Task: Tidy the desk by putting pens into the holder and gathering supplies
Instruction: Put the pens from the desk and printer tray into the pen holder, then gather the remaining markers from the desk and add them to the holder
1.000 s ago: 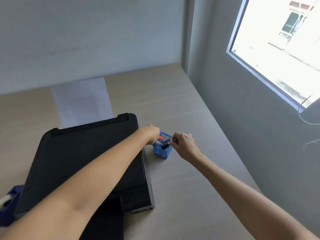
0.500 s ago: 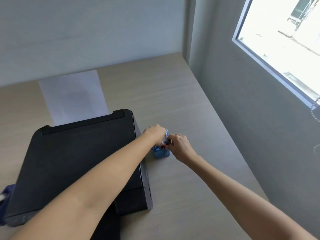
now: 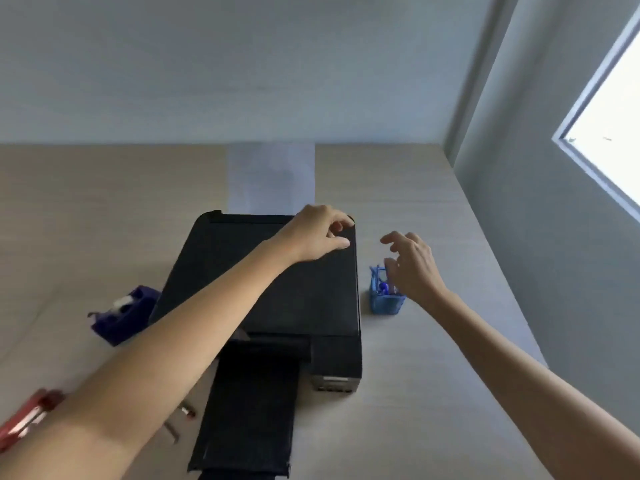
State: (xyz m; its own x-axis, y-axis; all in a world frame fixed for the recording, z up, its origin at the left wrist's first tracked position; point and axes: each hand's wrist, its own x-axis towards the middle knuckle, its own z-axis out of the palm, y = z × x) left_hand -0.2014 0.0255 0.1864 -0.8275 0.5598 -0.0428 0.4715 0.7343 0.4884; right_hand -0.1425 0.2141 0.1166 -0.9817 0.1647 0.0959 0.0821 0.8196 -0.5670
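Observation:
A small blue mesh pen holder (image 3: pixel 385 299) stands on the desk just right of the black printer, with pens inside it. My right hand (image 3: pixel 412 266) hovers above and slightly behind the holder, fingers spread, holding nothing. Over the printer's back right corner floats my left hand (image 3: pixel 317 233), its fingers loosely curled and nothing in them. Two small pens or markers (image 3: pixel 180 422) lie on the desk at the lower left, partly hidden by my left forearm.
The black printer (image 3: pixel 277 289) fills the desk's middle, with its output tray (image 3: pixel 252 410) extended toward me. A white paper sheet (image 3: pixel 272 176) sticks out behind it. A dark blue tape dispenser (image 3: pixel 121 315) sits left. A red object (image 3: pixel 26 415) lies at the lower left edge.
Both hands have let go of the pen holder and lifted away from it. The camera view swung left, bringing the tape dispenser, red object and loose pens into sight.

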